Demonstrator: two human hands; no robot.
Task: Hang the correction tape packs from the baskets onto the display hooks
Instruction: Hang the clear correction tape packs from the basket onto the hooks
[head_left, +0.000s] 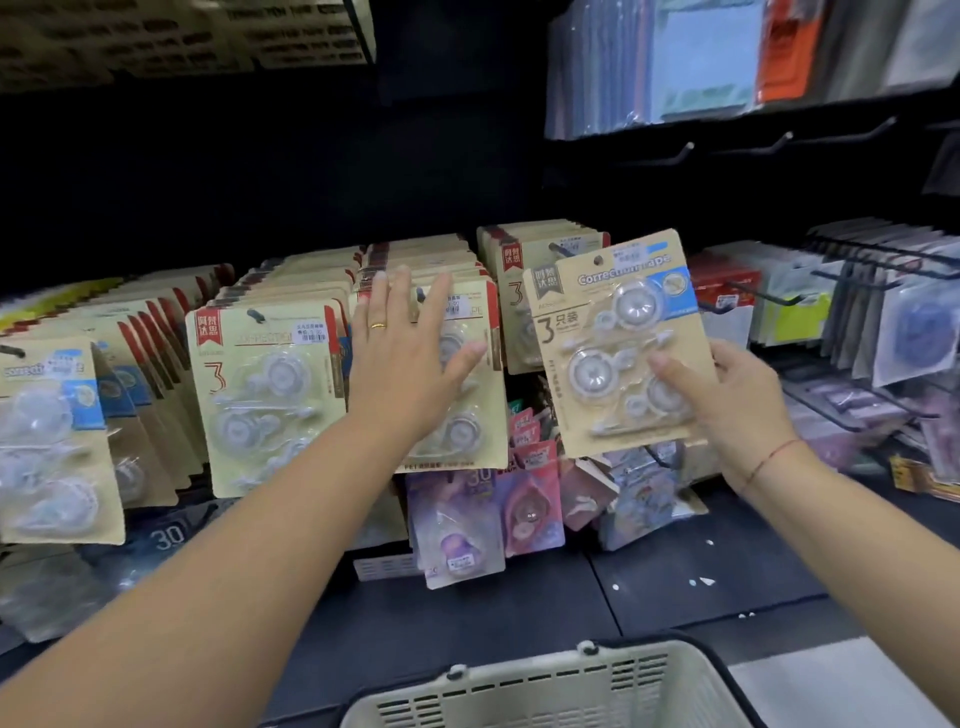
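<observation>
Holding a beige cardboard correction tape pack with a clear blister and blue trim (613, 332) upright, the right hand (727, 400) pinches its lower right edge, thumb on the front and fingers behind. The left hand (410, 358) is spread wide with straight fingers over the front of the middle row of hung beige packs with red trim (467, 415) and holds nothing. Whether it presses the front card or hovers just off it cannot be told.

The held pack sits in the air just in front of the right row of red-trimmed packs (524, 291), not yet on any hook. The step in hand is likely threading it on. The small round punch hole (598, 260) near the card's top must meet a black hook tip squarely, so the card should stay upright and face-on. Gripped so low, the top may wobble; a higher pinch, or the left hand steadying the top, would help. Pushing a full row back first would bare more of its hook.

Blue trim matches the far-left row of packs (47, 431), so the right hook is worth checking. The white slatted plastic basket (545, 691) stands nearest; its contents are hidden.
</observation>
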